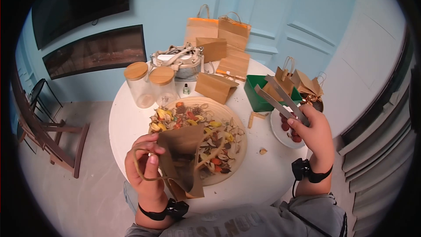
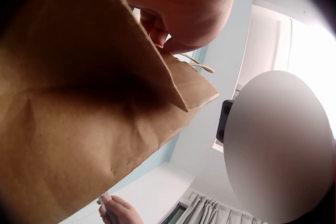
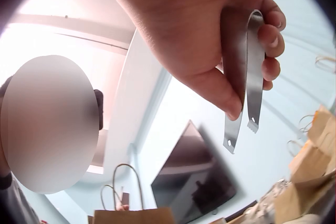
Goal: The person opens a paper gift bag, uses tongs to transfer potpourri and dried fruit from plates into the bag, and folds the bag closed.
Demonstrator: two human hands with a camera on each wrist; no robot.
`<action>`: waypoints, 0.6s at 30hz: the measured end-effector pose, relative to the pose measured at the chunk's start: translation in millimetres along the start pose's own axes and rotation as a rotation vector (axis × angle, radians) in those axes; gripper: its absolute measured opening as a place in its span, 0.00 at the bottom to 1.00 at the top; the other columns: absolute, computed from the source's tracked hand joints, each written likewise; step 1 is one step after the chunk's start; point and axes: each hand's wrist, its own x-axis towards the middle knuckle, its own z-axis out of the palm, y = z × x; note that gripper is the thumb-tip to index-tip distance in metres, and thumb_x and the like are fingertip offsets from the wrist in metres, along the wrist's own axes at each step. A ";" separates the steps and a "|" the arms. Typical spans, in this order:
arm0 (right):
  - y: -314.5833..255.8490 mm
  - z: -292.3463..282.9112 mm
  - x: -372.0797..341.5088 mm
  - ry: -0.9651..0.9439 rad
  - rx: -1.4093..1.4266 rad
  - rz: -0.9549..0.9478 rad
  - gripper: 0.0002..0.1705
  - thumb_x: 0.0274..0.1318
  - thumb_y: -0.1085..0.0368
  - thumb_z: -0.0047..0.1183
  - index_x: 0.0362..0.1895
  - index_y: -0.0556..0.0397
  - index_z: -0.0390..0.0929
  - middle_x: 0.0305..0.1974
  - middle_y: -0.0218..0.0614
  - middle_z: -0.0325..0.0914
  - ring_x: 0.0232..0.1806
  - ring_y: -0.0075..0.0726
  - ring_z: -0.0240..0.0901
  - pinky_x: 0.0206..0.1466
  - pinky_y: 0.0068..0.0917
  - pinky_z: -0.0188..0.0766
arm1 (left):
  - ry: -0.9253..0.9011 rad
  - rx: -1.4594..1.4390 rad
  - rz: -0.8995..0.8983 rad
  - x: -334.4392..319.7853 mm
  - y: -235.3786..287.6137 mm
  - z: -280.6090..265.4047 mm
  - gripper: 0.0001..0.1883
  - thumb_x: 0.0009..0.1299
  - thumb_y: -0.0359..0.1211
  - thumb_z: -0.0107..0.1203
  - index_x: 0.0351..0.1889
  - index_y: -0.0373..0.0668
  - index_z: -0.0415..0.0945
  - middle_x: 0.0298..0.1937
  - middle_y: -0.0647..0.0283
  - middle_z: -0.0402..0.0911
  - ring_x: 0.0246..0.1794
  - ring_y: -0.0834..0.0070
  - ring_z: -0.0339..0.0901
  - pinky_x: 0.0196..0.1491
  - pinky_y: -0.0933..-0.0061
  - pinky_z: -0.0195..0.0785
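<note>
In the head view, my left hand (image 1: 147, 166) grips the side of an open brown paper bag (image 1: 180, 142) with rope handles, over the near edge of a round woven tray (image 1: 239, 153) of dried petals and pods. The left wrist view shows the bag (image 2: 79, 129) up close, with the hand (image 2: 184, 8) at its edge. My right hand (image 1: 315, 131) pinches metal tongs (image 1: 280, 101), their toothed tips apart with nothing between them. In the right wrist view the hand (image 3: 194, 40) holds the tongs (image 3: 254, 77) between thumb and fingers.
Two glass jars (image 1: 161, 90) with wooden lids, a handbag (image 1: 188, 63) and a small green bottle (image 1: 186, 89) stand behind the tray. Several paper bags (image 1: 234, 33) are at the back. A green box (image 1: 258, 96) and a white plate (image 1: 277, 134) of dark red pieces lie to the right.
</note>
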 end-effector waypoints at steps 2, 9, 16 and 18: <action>4.3 -7.6 -4.2 0.007 -0.050 0.085 0.16 0.47 0.59 0.64 0.31 0.58 0.73 0.21 0.40 0.73 0.23 0.32 0.71 0.27 0.29 0.63 | -0.014 0.008 0.017 0.0 -2.2 -0.9 0.09 0.66 0.27 0.51 0.43 0.36 0.72 0.39 0.53 0.77 0.50 0.65 0.72 0.54 0.64 0.65; 49.5 -23.7 -10.9 -0.017 -0.622 0.243 0.19 0.46 0.54 0.61 0.35 0.56 0.79 0.30 0.48 0.79 0.35 0.50 0.77 0.39 0.40 0.70 | -0.033 0.064 0.017 -1.6 -1.9 -2.1 0.09 0.67 0.29 0.50 0.43 0.36 0.72 0.35 0.55 0.77 0.52 0.62 0.71 0.58 0.59 0.60; 74.0 -19.6 -13.6 -0.209 -0.807 0.327 0.20 0.46 0.51 0.59 0.36 0.55 0.82 0.34 0.45 0.81 0.39 0.51 0.77 0.41 0.42 0.72 | -0.033 0.014 0.047 -2.3 -4.6 -3.0 0.11 0.66 0.28 0.51 0.46 0.35 0.71 0.45 0.49 0.77 0.43 0.69 0.73 0.56 0.63 0.62; 90.2 -15.8 -12.4 -0.212 -0.852 0.301 0.20 0.46 0.51 0.59 0.36 0.54 0.82 0.34 0.44 0.81 0.39 0.50 0.77 0.41 0.41 0.72 | -0.031 0.009 0.043 -2.8 -4.6 -3.6 0.12 0.66 0.28 0.51 0.46 0.35 0.71 0.47 0.48 0.76 0.41 0.71 0.73 0.55 0.64 0.62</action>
